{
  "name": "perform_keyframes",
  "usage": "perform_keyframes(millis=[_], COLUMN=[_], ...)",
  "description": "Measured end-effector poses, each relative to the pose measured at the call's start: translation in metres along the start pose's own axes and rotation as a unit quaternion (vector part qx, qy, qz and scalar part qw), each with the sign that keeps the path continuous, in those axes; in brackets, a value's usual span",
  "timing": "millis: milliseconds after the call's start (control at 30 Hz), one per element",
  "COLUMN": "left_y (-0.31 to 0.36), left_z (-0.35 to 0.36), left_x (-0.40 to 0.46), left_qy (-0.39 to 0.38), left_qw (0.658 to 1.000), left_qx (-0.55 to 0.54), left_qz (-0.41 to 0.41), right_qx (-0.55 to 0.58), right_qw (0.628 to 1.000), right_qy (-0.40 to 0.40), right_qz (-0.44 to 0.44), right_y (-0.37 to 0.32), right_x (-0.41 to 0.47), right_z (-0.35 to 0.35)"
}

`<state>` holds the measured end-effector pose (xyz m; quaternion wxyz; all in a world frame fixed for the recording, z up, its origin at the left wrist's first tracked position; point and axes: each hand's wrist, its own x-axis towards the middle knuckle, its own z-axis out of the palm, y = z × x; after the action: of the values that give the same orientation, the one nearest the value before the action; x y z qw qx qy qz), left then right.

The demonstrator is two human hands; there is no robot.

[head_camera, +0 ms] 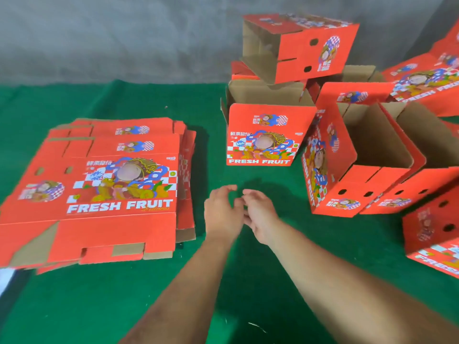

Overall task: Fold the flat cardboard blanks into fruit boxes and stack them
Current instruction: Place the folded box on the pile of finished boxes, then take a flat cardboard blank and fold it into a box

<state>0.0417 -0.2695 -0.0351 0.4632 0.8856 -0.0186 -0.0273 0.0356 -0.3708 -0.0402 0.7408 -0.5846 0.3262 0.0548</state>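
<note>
A pile of flat red "FRESH FRUIT" cardboard blanks [104, 184] lies on the green surface at the left. Folded red boxes stand at the right: one upright box [263, 137] straight ahead, another box [305, 48] tipped on its side on top of the pile behind it, and an open box [352, 170] tilted toward me. My left hand [222, 212] and my right hand [260, 214] hover close together over the bare green cloth in front of the upright box. Both hold nothing, fingers loosely spread and nearly touching each other.
More folded boxes crowd the right edge, one [432, 234] lying on its side near me and others [427, 85] leaning behind. A grey wall [124, 38] runs along the back. The green cloth [99, 306] covers the work surface.
</note>
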Motion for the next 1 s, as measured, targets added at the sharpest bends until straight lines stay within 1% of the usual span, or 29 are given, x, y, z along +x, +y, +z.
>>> perform_keyframes(millis=[33,67,100,133,167,200,233,267,333,367,400,433,467,500,533,567,600,633,667,700,733,767,800,833,900,967,1000], left_y=[-0.008,-0.015,-0.023,-0.035,-0.049,-0.064,-0.077,-0.084,-0.083,-0.078,-0.072,-0.07,-0.073,-0.079,-0.087,-0.099,-0.109,-0.118,-0.121,-0.121,-0.118,-0.114,-0.112,-0.111,-0.113,-0.117,-0.121], left_z=[-0.014,-0.029,-0.042,-0.056,-0.069,-0.079,-0.086,-0.089,-0.082,-0.075,-0.071,-0.07,-0.072,-0.078,-0.086,-0.095,-0.105,-0.11,-0.111,-0.108,-0.103,-0.097,-0.093,-0.093,-0.103,-0.117,-0.125], left_x=[0.005,0.012,0.019,0.025,0.03,0.035,0.038,0.037,0.035,0.033,0.032,0.03,0.029,0.028,0.027,0.027,0.028,0.03,0.03,0.028,0.026,0.023,0.019,0.014,0.006,0.0,-0.002], left_qy=[0.058,0.102,0.126,0.115,0.086,0.058,0.027,0.005,-0.019,-0.027,-0.025,-0.016,0.012,0.044,0.075,0.106,0.117,0.1,0.066,0.032,0.003,-0.019,-0.029,-0.024,0.026,0.103,0.147], left_qw=[0.995,0.983,0.969,0.955,0.941,0.931,0.922,0.917,0.918,0.924,0.938,0.952,0.965,0.967,0.96,0.952,0.948,0.948,0.948,0.945,0.945,0.948,0.953,0.961,0.98,0.985,0.98], left_qx=[0.077,0.149,0.213,0.271,0.31,0.328,0.347,0.358,0.372,0.365,0.336,0.298,0.258,0.248,0.267,0.281,0.283,0.279,0.284,0.299,0.309,0.303,0.288,0.268,0.195,0.127,0.129], left_qz=[0.035,0.043,0.016,-0.04,-0.103,-0.151,-0.172,-0.173,-0.138,-0.109,-0.083,-0.067,-0.055,-0.039,-0.035,-0.055,-0.09,-0.119,-0.129,-0.126,-0.112,-0.097,-0.083,-0.064,-0.007,0.048,0.04], right_qx=[-0.02,-0.034,-0.051,-0.073,-0.092,-0.105,-0.117,-0.131,-0.156,-0.156,-0.142,-0.121,-0.106,-0.103,-0.109,-0.126,-0.171,-0.246,-0.317,-0.354,-0.332,-0.271,-0.21,-0.176,-0.136,-0.086,-0.058], right_qw=[1.0,0.999,0.998,0.996,0.994,0.991,0.988,0.984,0.976,0.974,0.975,0.978,0.98,0.981,0.98,0.978,0.971,0.958,0.939,0.929,0.939,0.959,0.973,0.981,0.99,0.995,0.996], right_qy=[-0.016,-0.03,-0.042,-0.052,-0.064,-0.08,-0.099,-0.119,-0.148,-0.155,-0.159,-0.158,-0.156,-0.156,-0.159,-0.164,-0.158,-0.133,-0.11,-0.093,-0.084,-0.08,-0.075,-0.059,-0.026,-0.045,-0.065], right_qz=[0.001,0.003,0.006,0.01,0.013,0.015,0.013,0.007,-0.031,-0.054,-0.067,-0.067,-0.063,-0.057,-0.046,-0.038,-0.049,-0.066,-0.071,-0.054,-0.013,0.03,0.054,0.05,0.03,0.013,-0.001], right_y=[0.001,0.002,0.003,0.005,0.007,0.01,0.012,0.013,0.017,0.019,0.019,0.016,0.015,0.012,0.01,0.008,0.007,0.007,0.009,0.011,0.015,0.017,0.019,0.018,0.016,0.006,0.0], right_x=[0.0,0.0,-0.001,-0.003,-0.005,-0.006,-0.007,-0.008,-0.008,-0.007,-0.006,-0.005,-0.002,0.0,0.0,-0.002,-0.003,-0.003,-0.002,-0.003,-0.003,-0.003,-0.001,-0.001,0.001,-0.003,-0.006], right_z=[0.017,0.032,0.047,0.06,0.071,0.08,0.087,0.092,0.098,0.1,0.1,0.099,0.097,0.096,0.094,0.094,0.095,0.097,0.098,0.1,0.103,0.103,0.102,0.099,0.085,0.065,0.053])
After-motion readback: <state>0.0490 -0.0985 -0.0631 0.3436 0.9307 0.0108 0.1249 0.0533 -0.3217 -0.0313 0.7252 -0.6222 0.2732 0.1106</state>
